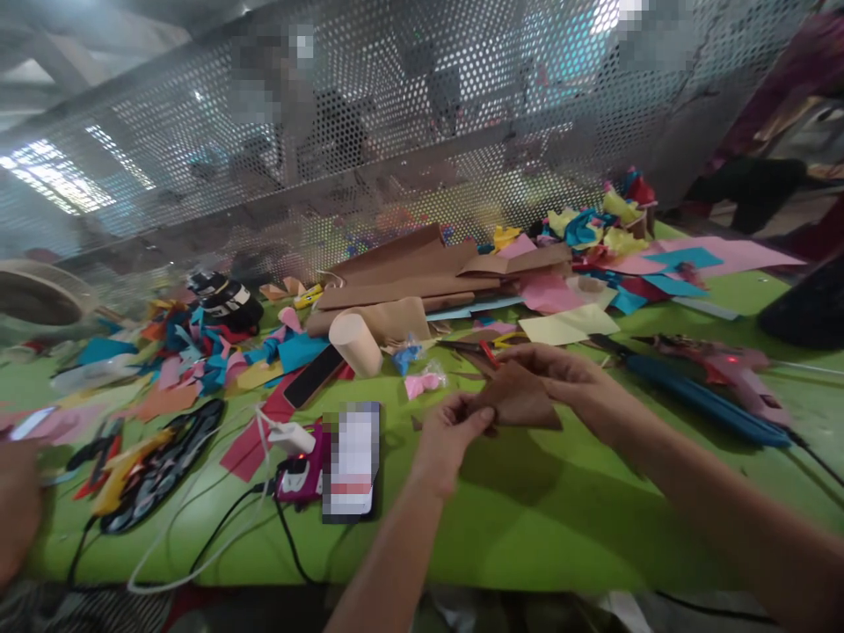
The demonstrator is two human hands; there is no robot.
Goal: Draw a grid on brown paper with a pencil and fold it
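Note:
Between my two hands is a piece of brown paper (524,403), held above the green table (567,519). My left hand (454,432) pinches its left edge between thumb and fingers. At the upper right edge, my right hand (560,374) is closed on the same paper, some of its fingers hidden behind it. Just beyond the paper lies a red-handled tool (488,353), partly covered. Left of it are a small pink paper piece (422,384) and a blue one (407,354). A phone (352,462) rests to the left of my left forearm.
A pink glue gun (731,369) and a long blue tool (705,400) lie at right. At left are a purple power strip (300,479) with cables and a yellow glue gun (128,466). Brown sheets (402,272) and coloured scraps line the perforated metal screen (409,114).

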